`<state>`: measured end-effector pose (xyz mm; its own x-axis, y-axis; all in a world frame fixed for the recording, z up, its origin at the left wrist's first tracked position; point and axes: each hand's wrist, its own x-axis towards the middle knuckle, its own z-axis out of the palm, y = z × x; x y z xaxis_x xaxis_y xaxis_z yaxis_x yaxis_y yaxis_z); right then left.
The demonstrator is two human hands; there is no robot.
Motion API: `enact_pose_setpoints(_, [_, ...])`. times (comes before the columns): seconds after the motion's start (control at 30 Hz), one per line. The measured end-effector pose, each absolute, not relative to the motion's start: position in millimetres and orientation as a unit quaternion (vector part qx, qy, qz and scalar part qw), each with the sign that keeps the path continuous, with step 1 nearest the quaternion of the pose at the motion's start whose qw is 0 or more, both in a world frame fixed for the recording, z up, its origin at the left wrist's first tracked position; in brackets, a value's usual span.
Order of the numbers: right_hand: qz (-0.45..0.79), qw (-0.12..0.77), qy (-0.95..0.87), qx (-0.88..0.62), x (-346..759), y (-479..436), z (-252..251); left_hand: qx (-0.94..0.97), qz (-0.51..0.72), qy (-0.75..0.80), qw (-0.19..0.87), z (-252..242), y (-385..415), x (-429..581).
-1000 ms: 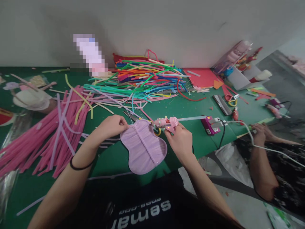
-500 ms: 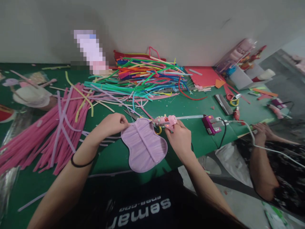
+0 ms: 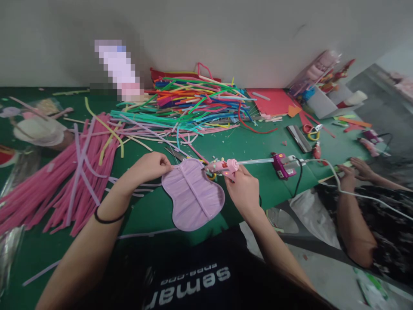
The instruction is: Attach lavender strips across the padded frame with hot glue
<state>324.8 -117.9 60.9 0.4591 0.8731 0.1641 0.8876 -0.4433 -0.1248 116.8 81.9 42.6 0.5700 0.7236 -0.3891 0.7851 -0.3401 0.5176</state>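
A flat lilac piece [image 3: 190, 198] with a rounded, wavy outline and a raised strip across it lies at the table's front edge. My left hand [image 3: 156, 166] pinches its upper left edge between thumb and fingers. In my right hand [image 3: 242, 185] is a pink glue gun [image 3: 226, 167], its nozzle pointing left at the piece's upper right edge. A clear glue stick [image 3: 254, 162] sticks out from the gun's back. Yellow-handled scissors lie partly hidden under the gun.
Pink stems [image 3: 64, 185] lie to the left, with a multicoloured pile [image 3: 196, 101] at the back. A purple power adapter [image 3: 283, 165] and a comb-like grey bar [image 3: 299, 138] sit to the right. Another person's hands [image 3: 353, 170] are at the far right.
The whole view has shifted slightly, so most things appear a little further left. My hands keep nearly the same hold on the lilac piece and the glue gun.
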Motion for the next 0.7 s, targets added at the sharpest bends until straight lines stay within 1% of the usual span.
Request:
enact_pose_setpoints(0.27, [-0.046,0.108,-0.526,-0.842,325.3,-125.9,61.2,0.819,-0.028,0.449,0.355,36.2,84.7,113.4])
enact_pose_setpoints(0.43, [-0.031,0.126,-0.516,-0.847,326.8,-128.9,63.7,0.819,-0.028,0.453,0.352,37.1,84.0,114.9])
enact_pose_setpoints(0.5, [-0.025,0.157,-0.507,-0.847,328.2,-127.4,63.9,0.819,-0.016,0.449,0.356,36.5,84.0,114.4])
enact_pose_setpoints(0.57, [-0.014,0.211,-0.49,-0.845,330.9,-124.2,63.2,0.818,0.004,0.446,0.365,35.0,85.0,112.3])
enact_pose_setpoints(0.63, [0.028,0.264,-0.456,-0.849,335.3,-119.8,61.2,0.813,0.025,0.447,0.372,33.1,86.9,109.1])
enact_pose_setpoints(0.7, [0.089,0.296,-0.407,-0.86,341.8,-115.4,57.4,0.798,0.045,0.451,0.396,32.1,89.4,105.7])
